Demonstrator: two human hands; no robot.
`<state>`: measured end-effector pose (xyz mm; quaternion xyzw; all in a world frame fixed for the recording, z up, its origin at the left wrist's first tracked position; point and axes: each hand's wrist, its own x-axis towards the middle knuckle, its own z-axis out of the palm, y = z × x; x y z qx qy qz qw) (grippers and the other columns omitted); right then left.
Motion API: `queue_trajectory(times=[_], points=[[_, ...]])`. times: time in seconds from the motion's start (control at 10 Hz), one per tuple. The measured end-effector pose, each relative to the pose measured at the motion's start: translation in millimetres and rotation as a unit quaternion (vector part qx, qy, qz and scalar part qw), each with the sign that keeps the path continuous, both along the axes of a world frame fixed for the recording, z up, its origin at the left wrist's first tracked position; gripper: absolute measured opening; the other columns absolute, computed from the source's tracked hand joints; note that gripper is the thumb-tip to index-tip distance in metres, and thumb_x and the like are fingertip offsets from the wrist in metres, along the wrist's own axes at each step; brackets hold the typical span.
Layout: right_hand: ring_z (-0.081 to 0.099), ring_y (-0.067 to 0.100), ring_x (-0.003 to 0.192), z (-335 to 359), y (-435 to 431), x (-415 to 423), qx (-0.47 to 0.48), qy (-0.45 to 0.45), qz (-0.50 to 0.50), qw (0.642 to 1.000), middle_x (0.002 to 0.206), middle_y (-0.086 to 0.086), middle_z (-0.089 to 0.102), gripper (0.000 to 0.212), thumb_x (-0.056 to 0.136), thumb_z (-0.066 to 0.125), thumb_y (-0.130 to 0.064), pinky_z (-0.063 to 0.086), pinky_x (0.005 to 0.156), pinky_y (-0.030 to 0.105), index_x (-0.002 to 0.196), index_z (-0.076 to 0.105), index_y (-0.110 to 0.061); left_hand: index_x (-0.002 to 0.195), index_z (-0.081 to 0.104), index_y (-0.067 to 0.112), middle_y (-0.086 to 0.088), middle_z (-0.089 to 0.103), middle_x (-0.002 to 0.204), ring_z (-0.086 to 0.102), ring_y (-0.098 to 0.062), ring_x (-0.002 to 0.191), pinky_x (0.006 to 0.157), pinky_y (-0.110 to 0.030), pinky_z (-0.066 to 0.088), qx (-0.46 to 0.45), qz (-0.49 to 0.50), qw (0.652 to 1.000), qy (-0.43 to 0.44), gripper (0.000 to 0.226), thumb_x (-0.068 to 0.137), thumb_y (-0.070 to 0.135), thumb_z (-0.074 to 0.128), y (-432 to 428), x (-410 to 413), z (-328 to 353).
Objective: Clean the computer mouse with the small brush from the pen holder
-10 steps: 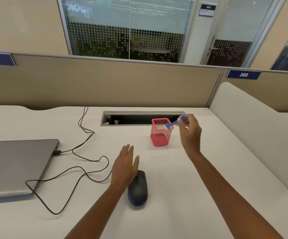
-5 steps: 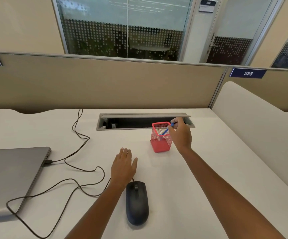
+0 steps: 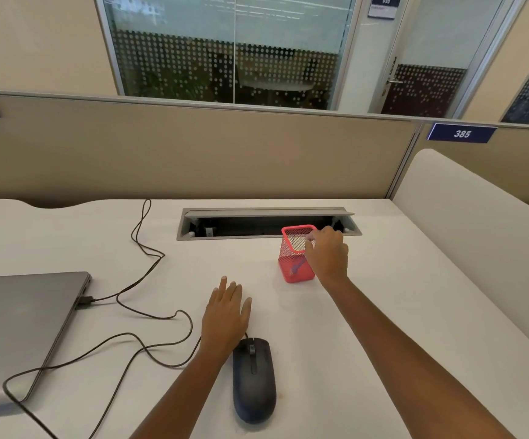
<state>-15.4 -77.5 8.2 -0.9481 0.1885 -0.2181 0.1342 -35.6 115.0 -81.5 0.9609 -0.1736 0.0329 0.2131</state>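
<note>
A black wired mouse (image 3: 253, 381) lies on the white desk near me. My left hand (image 3: 226, 315) rests flat on the desk just ahead and left of the mouse, fingers spread and holding nothing. The red mesh pen holder (image 3: 298, 274) stands farther back. The small blue brush (image 3: 297, 267) shows through the mesh, low inside the holder. My right hand (image 3: 326, 251) hovers at the holder's right rim with fingers loosely curled over the opening and nothing in them.
A closed grey laptop (image 3: 19, 327) sits at the left with a black cable (image 3: 149, 312) looping across the desk to the mouse. An open cable trough (image 3: 257, 228) runs behind the holder. A beige partition (image 3: 193, 153) closes the back; a white divider (image 3: 478, 236) stands on the right.
My right hand lowered the blue brush from above the holder down into it and let it go. The brush now lies inside the holder. My left hand stayed by the mouse.
</note>
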Motion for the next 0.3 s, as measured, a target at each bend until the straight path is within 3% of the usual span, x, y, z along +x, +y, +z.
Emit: queue_trajectory(times=[0.2, 0.3], points=[[0.05, 0.032, 0.098, 8, -3, -16, 0.034, -0.072, 0.0, 0.997, 0.106, 0.019, 0.057, 0.021, 0.089, 0.048, -0.005, 0.047, 0.076, 0.043, 0.1, 0.066, -0.001, 0.137, 0.035, 0.008, -0.009, 0.03, 0.15, 0.013, -0.021, 0.143, 0.116, -0.03, 0.01, -0.098, 0.002, 0.994, -0.046, 0.044, 0.097, 0.025, 0.035, 8, -11, 12], [0.051, 0.033, 0.103, 6, -3, -32, 0.084, -0.125, 0.006, 0.989, 0.107, 0.02, 0.058, 0.02, 0.089, 0.053, -0.006, 0.047, 0.082, 0.043, 0.103, 0.065, -0.001, 0.136, 0.036, 0.006, -0.012, 0.031, 0.148, 0.016, -0.024, 0.142, 0.114, -0.03, 0.01, -0.146, 0.024, 0.986, -0.072, 0.042, 0.096, 0.02, 0.039, 14, -19, 16]])
